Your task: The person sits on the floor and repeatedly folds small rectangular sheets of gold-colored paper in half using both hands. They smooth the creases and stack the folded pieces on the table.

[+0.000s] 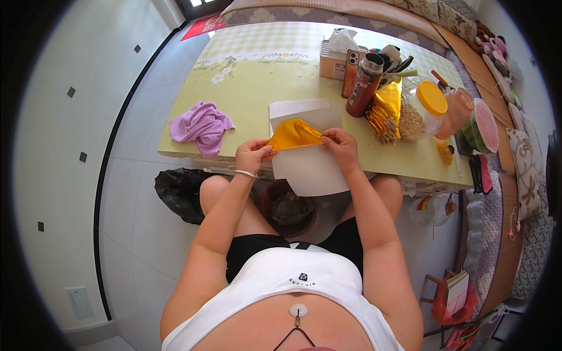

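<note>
A shiny gold foil sheet (294,134), its upper edge sloped as if folded, is stretched between my two hands near the table's front edge. My left hand (253,154) pinches its left corner between thumb and fingers. At the opposite corner, my right hand (341,147) pinches it the same way. Beneath the foil lie white sheets of paper (313,169), which hang over the table edge toward my lap. To the right, more folded gold foil pieces (386,111) stand in a bunch beside a dark red flask (364,85).
A purple cloth (202,127) lies left on the table (252,93). At the right stand a phone (350,71), a tissue box (332,61), a yellow-lidded jar (422,111) and a cut watermelon (483,126). Below are a black bag (180,193) and a bin (288,210).
</note>
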Motion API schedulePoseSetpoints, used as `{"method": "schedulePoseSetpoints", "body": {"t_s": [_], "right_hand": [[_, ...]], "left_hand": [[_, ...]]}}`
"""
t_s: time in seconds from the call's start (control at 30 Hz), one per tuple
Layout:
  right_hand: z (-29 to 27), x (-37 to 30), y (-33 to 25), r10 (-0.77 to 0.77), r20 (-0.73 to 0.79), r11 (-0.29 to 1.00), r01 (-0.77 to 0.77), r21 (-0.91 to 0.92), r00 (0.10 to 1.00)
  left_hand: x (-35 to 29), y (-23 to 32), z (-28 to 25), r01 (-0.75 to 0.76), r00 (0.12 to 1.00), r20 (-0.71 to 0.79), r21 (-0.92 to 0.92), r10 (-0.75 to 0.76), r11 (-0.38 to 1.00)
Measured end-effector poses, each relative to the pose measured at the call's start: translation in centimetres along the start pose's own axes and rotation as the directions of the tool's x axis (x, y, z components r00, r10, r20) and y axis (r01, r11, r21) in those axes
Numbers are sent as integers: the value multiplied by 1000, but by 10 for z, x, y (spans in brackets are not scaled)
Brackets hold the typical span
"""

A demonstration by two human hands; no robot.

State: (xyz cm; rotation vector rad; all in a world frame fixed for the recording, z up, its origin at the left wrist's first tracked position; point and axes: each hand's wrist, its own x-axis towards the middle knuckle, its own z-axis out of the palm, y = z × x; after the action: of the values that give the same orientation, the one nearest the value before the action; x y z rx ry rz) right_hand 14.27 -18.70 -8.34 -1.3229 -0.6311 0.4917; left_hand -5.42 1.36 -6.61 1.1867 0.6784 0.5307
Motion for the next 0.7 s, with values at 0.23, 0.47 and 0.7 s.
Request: {"method": "schedulePoseSetpoints", "body": {"t_s": [0.23, 0.47, 0.7], "right_hand": [[0, -3, -4, 18, -18, 1000, -17, 9, 1000], [4, -8, -6, -13, -20, 999, 12, -34, 1000], [-1, -8, 0, -14, -18, 989, 11, -149, 1000]], "left_hand": [[3, -1, -4, -71, 997, 28, 170, 67, 983], [3, 0, -5, -230, 973, 35, 276, 229, 933], [5, 3, -6, -286, 958, 106, 311, 266, 906]]}}
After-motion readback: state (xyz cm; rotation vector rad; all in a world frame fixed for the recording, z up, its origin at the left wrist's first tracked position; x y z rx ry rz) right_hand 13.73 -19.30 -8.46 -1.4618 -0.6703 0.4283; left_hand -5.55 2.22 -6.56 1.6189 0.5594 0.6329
